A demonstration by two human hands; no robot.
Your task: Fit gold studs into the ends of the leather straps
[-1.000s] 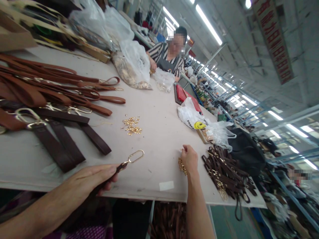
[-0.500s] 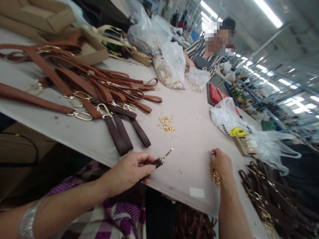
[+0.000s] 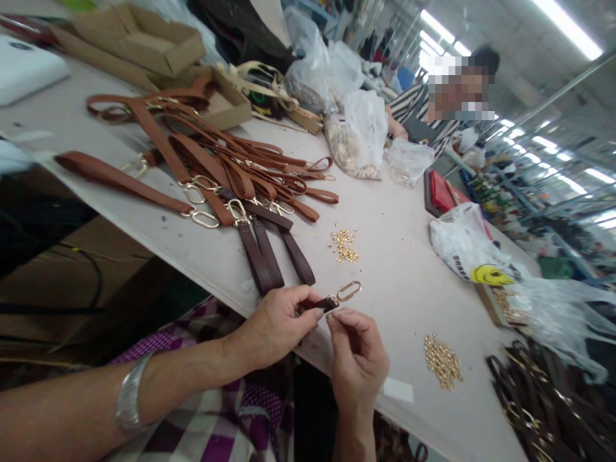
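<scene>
My left hand [image 3: 283, 327] pinches the end of a dark brown leather strap [image 3: 326, 304] just over the table's near edge. A gold oval clasp [image 3: 349, 291] hangs off that end, pointing away from me. Close against the strap, my right hand [image 3: 359, 353] is closed in a pinch; a tiny gold stud [image 3: 330, 316] shows at its fingertips, partly hidden. Beyond the hands lies a small heap of gold studs [image 3: 345, 246]. Another heap of rounder gold studs [image 3: 441, 360] is to the right.
Tan leather straps [image 3: 216, 160] with gold clasps and several dark brown straps [image 3: 262, 256] lie to the left. Dark straps [image 3: 543, 398] are piled at right, near a plastic bag [image 3: 462, 244] and a small box [image 3: 495, 305]. A person [image 3: 418, 115] is across the table.
My right hand has moved left from the right-hand heap of studs to the strap in my left hand. The clasp has turned so its oval shows. The view has shifted left.
</scene>
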